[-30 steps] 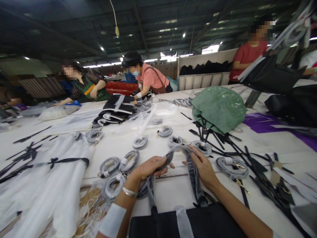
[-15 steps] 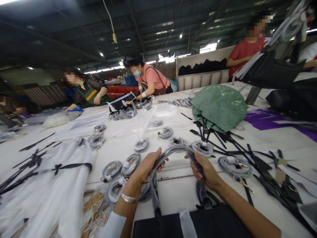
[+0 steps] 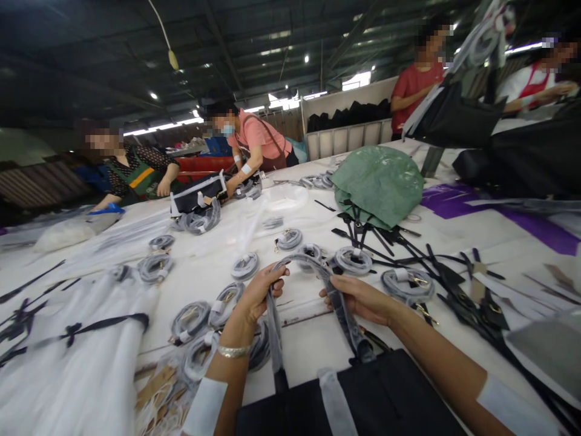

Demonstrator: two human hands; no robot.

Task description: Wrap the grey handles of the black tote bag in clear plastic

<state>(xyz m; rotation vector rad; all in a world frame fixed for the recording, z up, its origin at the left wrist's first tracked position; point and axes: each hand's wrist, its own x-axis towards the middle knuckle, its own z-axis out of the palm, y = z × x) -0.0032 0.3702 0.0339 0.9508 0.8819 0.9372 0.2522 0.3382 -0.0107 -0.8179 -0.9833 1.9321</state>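
Note:
A black handbag (image 3: 376, 399) lies at the near edge of the white table (image 3: 318, 339). Its plastic-wrapped handle (image 3: 308, 261) arches up between my hands. My left hand (image 3: 258, 290) pinches the left side of the handle, fingers closed round it. My right hand (image 3: 358, 298) grips the right side of the same handle, fingers curled. A strip of white wrapping (image 3: 333, 399) crosses the bag's top. Coiled, wrapped straps (image 3: 354, 259) lie just beyond my hands.
Several coiled straps (image 3: 245, 264) dot the table. Black strips and tags (image 3: 458, 284) lie at right, white plastic bundles (image 3: 91, 357) at left, a green bag (image 3: 379, 181) behind. Three people (image 3: 254, 145) work at the far side with black bags (image 3: 454, 121).
The view has shifted left. My hands have slid along the handle, the right one lower and more stretched out. The person in pink has lifted a black bag.

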